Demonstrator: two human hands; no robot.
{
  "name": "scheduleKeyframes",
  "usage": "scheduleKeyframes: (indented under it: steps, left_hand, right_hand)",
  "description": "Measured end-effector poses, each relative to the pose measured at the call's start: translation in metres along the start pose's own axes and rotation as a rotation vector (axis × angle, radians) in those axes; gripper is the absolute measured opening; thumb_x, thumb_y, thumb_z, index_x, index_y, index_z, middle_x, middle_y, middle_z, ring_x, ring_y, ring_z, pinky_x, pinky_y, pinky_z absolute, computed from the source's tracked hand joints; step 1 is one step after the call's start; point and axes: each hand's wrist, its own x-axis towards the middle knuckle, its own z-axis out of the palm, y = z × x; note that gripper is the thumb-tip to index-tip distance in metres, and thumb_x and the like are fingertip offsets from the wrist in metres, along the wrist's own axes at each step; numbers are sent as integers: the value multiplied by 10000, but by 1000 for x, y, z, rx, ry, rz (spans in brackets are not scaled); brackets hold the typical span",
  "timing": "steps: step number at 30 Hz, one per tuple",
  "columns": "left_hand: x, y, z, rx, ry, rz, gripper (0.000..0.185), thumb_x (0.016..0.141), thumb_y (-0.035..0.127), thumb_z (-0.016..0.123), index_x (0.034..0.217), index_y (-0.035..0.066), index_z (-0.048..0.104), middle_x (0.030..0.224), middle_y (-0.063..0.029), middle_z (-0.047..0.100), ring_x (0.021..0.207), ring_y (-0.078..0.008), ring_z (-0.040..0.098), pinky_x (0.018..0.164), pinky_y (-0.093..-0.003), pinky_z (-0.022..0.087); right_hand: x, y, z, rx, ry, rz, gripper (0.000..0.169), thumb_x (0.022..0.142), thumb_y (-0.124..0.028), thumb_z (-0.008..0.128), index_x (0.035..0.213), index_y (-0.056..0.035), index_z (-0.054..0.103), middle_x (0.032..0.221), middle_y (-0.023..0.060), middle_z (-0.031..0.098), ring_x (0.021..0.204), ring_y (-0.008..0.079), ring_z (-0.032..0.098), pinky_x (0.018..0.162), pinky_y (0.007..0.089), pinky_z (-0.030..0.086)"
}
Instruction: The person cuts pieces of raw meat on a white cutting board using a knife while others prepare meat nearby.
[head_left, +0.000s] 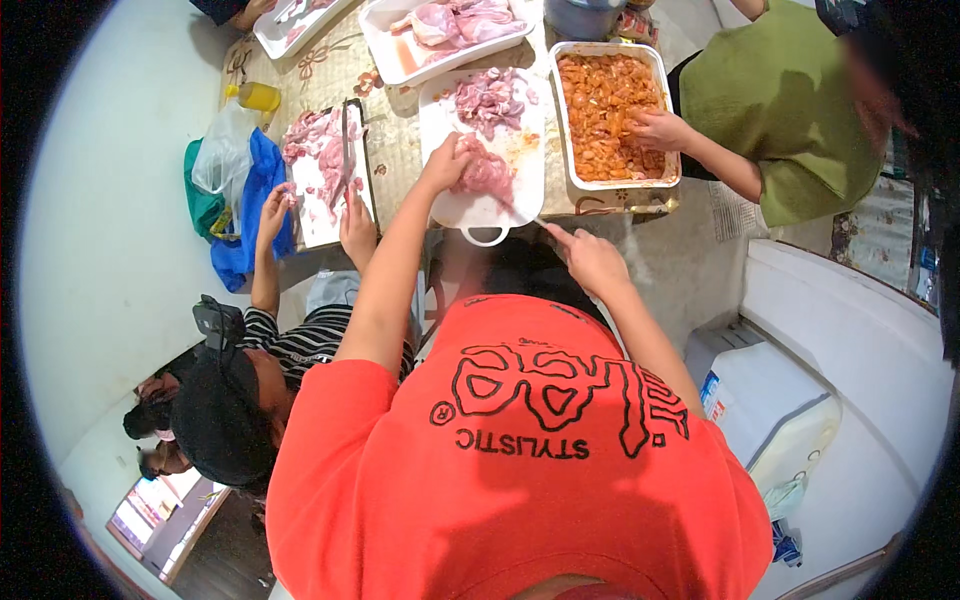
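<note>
My left hand (446, 163) presses on a piece of raw chicken meat (486, 169) lying on a white plastic cutting board (444, 207). In my right hand (596, 261) is a knife (531, 217), its blade reaching over the board's near edge to the meat. How deep the blade sits in the meat I cannot tell. Behind this piece, a heap of cut raw meat (491, 101) rests on the far half of the board. Orange marinade smears mark the board's right side. Its looped handle (484, 238) juts past the table's front edge.
On the right, a co-worker's hand (660, 129) is in a white tray (564, 161) of orange-marinated meat. At left, another person's hands (358, 229) work at a second cutting board (315, 229) with a knife (346, 150). A tray (390, 69) of chicken pieces stands behind my board.
</note>
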Motion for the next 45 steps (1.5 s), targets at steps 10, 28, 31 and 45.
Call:
scheduleKeyframes:
  steps: [10, 28, 31, 45]
  left_hand:
    - [-46, -51, 22, 50, 176, -487, 511, 772, 376, 690, 1100, 8, 552, 1051, -274, 644, 982, -416, 630, 846, -456, 494]
    - [-48, -12, 14, 374, 160, 243, 378, 787, 180, 682, 1151, 102, 621, 1228, -86, 570, 1136, -305, 525, 963, -422, 443]
    - [-42, -8, 10, 386, 98, 132, 336, 810, 176, 666, 1139, 116, 640, 1181, -86, 593, 1085, -303, 548, 933, -410, 458]
    - [8, 0, 6, 453, 55, 149, 141, 827, 194, 644, 935, 119, 692, 973, -102, 622, 918, -312, 609, 785, -425, 514]
  right_hand:
    - [2, 13, -28, 88, 122, 125, 509, 914, -135, 510, 1416, -186, 436, 1043, 220, 624, 900, 392, 645, 796, 485, 530]
    - [41, -23, 40, 378, 196, 52, 515, 934, -123, 517, 1432, -189, 405, 937, 235, 631, 900, 422, 614, 792, 509, 485]
    - [30, -19, 36, 459, 146, 141, 541, 929, -115, 520, 1443, -236, 401, 1049, 245, 632, 984, 426, 603, 857, 475, 473]
    - [14, -35, 18, 531, 166, 152, 527, 933, -115, 519, 1440, -211, 408, 1059, 260, 637, 1008, 424, 604, 865, 466, 473]
